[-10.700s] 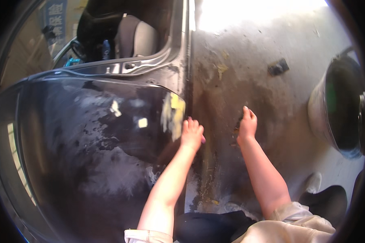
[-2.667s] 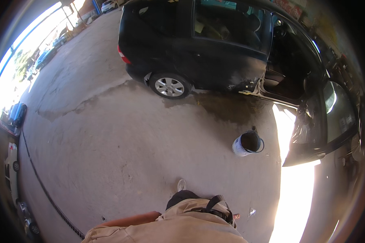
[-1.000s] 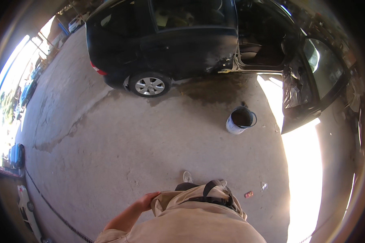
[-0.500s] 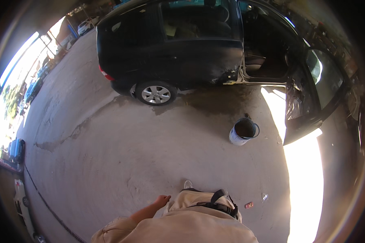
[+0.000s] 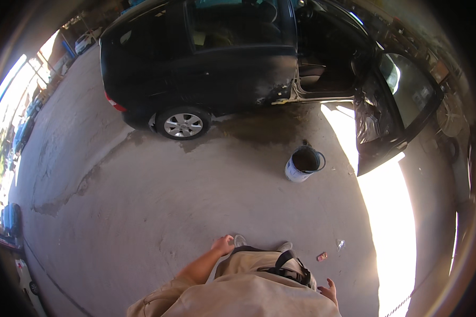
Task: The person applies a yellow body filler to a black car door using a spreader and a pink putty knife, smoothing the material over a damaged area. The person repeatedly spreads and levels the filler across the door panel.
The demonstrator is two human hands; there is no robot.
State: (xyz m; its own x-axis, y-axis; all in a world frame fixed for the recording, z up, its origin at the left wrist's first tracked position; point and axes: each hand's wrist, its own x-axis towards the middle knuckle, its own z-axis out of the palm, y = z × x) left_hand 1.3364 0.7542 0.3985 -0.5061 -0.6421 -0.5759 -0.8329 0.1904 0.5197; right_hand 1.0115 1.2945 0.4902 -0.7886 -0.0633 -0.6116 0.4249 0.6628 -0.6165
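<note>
My left hand (image 5: 223, 245) hangs in front of my left hip, close to my left shoe (image 5: 239, 240). Its fingers look loosely curled, and nothing shows in them. At the lower right edge of my body, my right hand (image 5: 329, 291) is partly in view, fingers apart and holding nothing. Both hands are clear of any object. Ahead on the floor stands a white bucket (image 5: 296, 171) with a dark rim and dark contents. Beyond it is a black car (image 5: 195, 79) with its front door (image 5: 383, 124) swung wide.
A wet patch (image 5: 264, 128) darkens the concrete floor (image 5: 143, 211) beside the car. A small reddish item (image 5: 321, 257) and a piece of clear litter (image 5: 341, 244) lie to my right. Bright sunlight strips the floor there. More cars (image 5: 26, 285) stand at the left.
The car and bucket sit farther left and slightly higher in view. My right hand and second shoe have come into sight. My left hand has swung a little forward.
</note>
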